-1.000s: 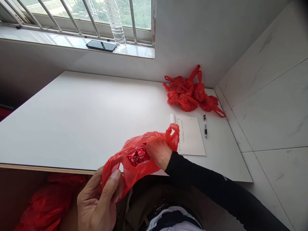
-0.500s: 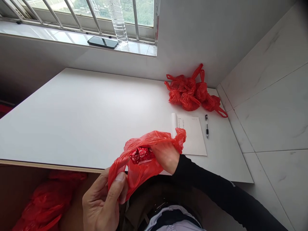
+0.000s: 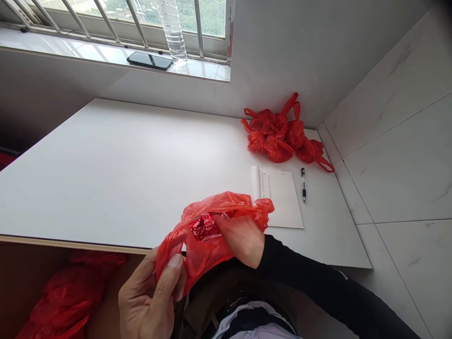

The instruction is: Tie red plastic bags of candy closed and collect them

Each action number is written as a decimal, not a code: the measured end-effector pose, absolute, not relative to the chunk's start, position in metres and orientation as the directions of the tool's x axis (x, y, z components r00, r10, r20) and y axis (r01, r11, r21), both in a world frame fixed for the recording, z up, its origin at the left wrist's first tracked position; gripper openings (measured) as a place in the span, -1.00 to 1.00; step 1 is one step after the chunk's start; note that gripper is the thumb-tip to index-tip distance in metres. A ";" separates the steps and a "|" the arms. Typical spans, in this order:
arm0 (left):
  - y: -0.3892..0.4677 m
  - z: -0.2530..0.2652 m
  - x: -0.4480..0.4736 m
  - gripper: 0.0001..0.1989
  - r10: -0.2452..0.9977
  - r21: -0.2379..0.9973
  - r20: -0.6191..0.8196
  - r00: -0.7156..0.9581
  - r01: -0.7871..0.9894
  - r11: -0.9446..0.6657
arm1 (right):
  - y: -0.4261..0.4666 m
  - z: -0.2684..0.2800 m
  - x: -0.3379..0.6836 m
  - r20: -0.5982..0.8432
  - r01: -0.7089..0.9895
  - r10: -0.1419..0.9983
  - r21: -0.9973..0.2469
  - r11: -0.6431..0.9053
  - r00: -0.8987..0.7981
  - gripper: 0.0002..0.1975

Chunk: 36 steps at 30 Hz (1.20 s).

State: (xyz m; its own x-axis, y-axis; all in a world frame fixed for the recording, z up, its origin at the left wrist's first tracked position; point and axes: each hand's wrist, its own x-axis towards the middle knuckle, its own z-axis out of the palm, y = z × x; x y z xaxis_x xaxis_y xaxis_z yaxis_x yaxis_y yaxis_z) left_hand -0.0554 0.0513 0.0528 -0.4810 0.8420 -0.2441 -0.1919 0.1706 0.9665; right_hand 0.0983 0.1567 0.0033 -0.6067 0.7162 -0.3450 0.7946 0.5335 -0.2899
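My left hand (image 3: 155,292) pinches the left edge of a thin red plastic bag (image 3: 205,256) between thumb and fingers, at the table's front edge. Inside the bag's mouth lie several small red packets (image 3: 208,225) with white printing. My right hand (image 3: 243,238), in a black sleeve, reaches into the bag beside the packets. Its fingers are mostly hidden by the bag and smeared by motion, so I cannot make out whether they grip anything.
Knotted red bags (image 3: 271,134) lie at the back right of the white table (image 3: 141,165). A written notepad (image 3: 282,200) and a pen (image 3: 303,186) are nearer. More red bags (image 3: 63,292) sit low at left. A phone (image 3: 150,60) and water bottle (image 3: 174,37) stand on the sill.
My right hand has drawn back slightly and lower in the bag, uncovering more of the packets. My left hand keeps its hold and has shifted a little to the left.
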 end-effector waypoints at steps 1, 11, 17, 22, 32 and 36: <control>0.051 0.053 -0.056 -0.82 0.844 0.969 -0.237 -0.481 -0.184 0.167 | 0.156 0.004 0.096 -0.344 0.770 0.690 -0.294 0.566 -0.637 -0.47; 0.049 0.054 -0.059 -0.82 0.821 0.963 -0.256 -0.510 -0.211 0.170 | 0.150 0.015 0.074 -0.326 0.651 0.564 -0.336 0.681 -0.758 -0.55; 0.050 0.051 -0.063 -0.73 0.746 0.941 -0.323 -0.583 -0.283 0.187 | 0.147 0.013 0.069 -0.364 0.703 0.603 -0.308 0.641 -0.710 -0.47; 0.054 0.058 -0.059 -0.76 0.750 0.944 -0.318 -0.579 -0.269 0.192 | 0.147 0.012 0.068 -0.383 0.724 0.616 -0.313 0.615 -0.689 -0.43; 0.056 0.058 -0.055 -0.78 0.778 0.956 -0.277 -0.564 -0.247 0.162 | 0.146 0.017 0.081 -0.371 0.740 0.640 -0.317 0.594 -0.673 -0.26; 0.055 0.060 -0.053 -0.76 0.785 0.955 -0.285 -0.551 -0.235 0.182 | 0.143 0.011 0.089 -0.301 0.778 0.726 -0.364 0.512 -0.618 -0.48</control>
